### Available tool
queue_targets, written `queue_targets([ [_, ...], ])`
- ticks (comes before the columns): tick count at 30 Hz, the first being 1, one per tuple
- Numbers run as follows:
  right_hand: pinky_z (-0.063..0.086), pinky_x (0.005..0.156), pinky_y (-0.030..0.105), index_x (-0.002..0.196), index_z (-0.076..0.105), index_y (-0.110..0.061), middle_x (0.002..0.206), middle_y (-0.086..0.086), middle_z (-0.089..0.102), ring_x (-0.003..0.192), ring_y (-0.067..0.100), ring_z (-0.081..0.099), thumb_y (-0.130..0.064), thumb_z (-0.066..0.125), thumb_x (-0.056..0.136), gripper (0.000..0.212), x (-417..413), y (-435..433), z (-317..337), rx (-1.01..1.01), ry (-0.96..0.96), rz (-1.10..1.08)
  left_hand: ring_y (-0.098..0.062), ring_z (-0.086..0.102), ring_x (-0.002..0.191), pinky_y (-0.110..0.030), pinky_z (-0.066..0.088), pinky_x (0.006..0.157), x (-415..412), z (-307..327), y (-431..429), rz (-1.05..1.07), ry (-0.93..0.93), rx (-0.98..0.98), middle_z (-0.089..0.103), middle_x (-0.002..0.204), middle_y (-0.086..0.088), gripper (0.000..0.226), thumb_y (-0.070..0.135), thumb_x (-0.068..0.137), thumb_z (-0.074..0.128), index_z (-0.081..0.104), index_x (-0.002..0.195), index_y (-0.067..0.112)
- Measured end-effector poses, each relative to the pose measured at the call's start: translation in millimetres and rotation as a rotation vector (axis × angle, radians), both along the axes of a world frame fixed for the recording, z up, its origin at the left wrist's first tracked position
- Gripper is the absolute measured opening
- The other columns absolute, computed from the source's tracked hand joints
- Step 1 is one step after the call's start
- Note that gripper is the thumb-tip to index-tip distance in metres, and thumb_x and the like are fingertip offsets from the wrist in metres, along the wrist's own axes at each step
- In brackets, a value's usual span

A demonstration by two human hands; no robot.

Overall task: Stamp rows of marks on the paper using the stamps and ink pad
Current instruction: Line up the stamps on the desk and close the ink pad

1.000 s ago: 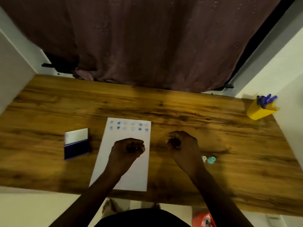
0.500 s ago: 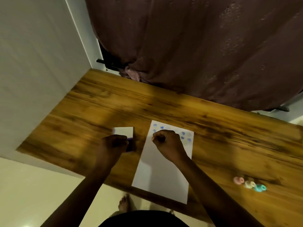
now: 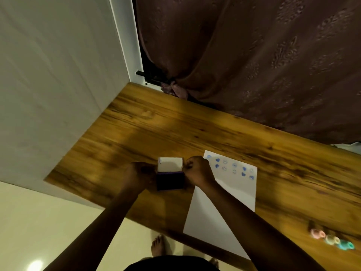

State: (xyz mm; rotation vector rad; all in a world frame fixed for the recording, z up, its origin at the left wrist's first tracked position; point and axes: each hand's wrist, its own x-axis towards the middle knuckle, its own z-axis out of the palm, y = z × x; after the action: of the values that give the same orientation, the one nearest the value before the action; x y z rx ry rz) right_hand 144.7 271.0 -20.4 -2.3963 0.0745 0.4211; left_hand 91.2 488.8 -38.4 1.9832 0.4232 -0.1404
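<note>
The worktop (image 3: 195,130) is streaked brown woodgrain. White paper (image 3: 230,194) carries blue marks (image 3: 243,169). The ink pad (image 3: 170,179) looks dark purple, its lid white. Blurred stamps (image 3: 332,240): pink, pale green, teal. The curtain (image 3: 254,55) is embossed maroon.

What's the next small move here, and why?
Probably dab a stamp on the pad, then return to the paper. Both hands, left hand and right hand, flank the open ink pad; the paper shows only two rows of blue marks at its far end, blank below.
</note>
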Motion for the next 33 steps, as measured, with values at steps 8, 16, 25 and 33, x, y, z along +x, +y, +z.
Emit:
queue_targets([
  [8, 0.05, 0.078, 0.022, 0.099, 0.076, -0.013, 0.107, 0.006, 0.076, 0.1, 0.024, 0.071, -0.015, 0.072, 0.086, 0.014, 1, 9, -11, -0.023, -0.029, -0.027, 0.003, 0.064, 0.049, -0.01, 0.044, 0.049, 9, -6, -6, -0.132, 0.014, 0.131, 0.076, 0.067, -0.014, 0.025, -0.002, 0.079, 0.078, 0.079, 0.062, 0.017],
  [16, 0.05, 0.082, 0.025, 0.107, 0.074, -0.016, 0.115, 0.005, 0.074, 0.107, 0.023, 0.069, -0.015, 0.066, 0.09, 0.019, -1, 12, -17, -0.011, -0.033, -0.071, -0.023, 0.079, 0.071, -0.04, 0.064, 0.062, 10, -20, -1, -0.155, -0.046, 0.174, 0.082, 0.08, -0.011, 0.023, 0.023, 0.068, 0.068, 0.085, 0.083, 0.016],
  [25, 0.049, 0.084, 0.023, 0.109, 0.073, -0.022, 0.118, -0.002, 0.073, 0.109, 0.018, 0.068, -0.019, 0.066, 0.091, 0.02, -2, 5, -15, 0.097, 0.03, -0.093, 0.0, 0.066, 0.073, 0.002, 0.044, 0.055, 0, -22, -10, -0.13, -0.127, 0.305, 0.082, 0.098, -0.005, 0.019, 0.007, 0.083, 0.078, 0.082, 0.1, 0.012],
  [33, 0.058, 0.096, 0.039, 0.119, 0.068, -0.025, 0.122, -0.003, 0.071, 0.113, 0.016, 0.066, -0.015, 0.065, 0.093, 0.028, -13, -6, -12, 0.28, 0.07, -0.104, -0.011, 0.072, 0.076, -0.001, 0.043, 0.057, -6, -20, -17, -0.013, -0.169, 0.265, 0.078, 0.093, 0.001, 0.014, 0.012, 0.083, 0.079, 0.077, 0.097, 0.012],
])
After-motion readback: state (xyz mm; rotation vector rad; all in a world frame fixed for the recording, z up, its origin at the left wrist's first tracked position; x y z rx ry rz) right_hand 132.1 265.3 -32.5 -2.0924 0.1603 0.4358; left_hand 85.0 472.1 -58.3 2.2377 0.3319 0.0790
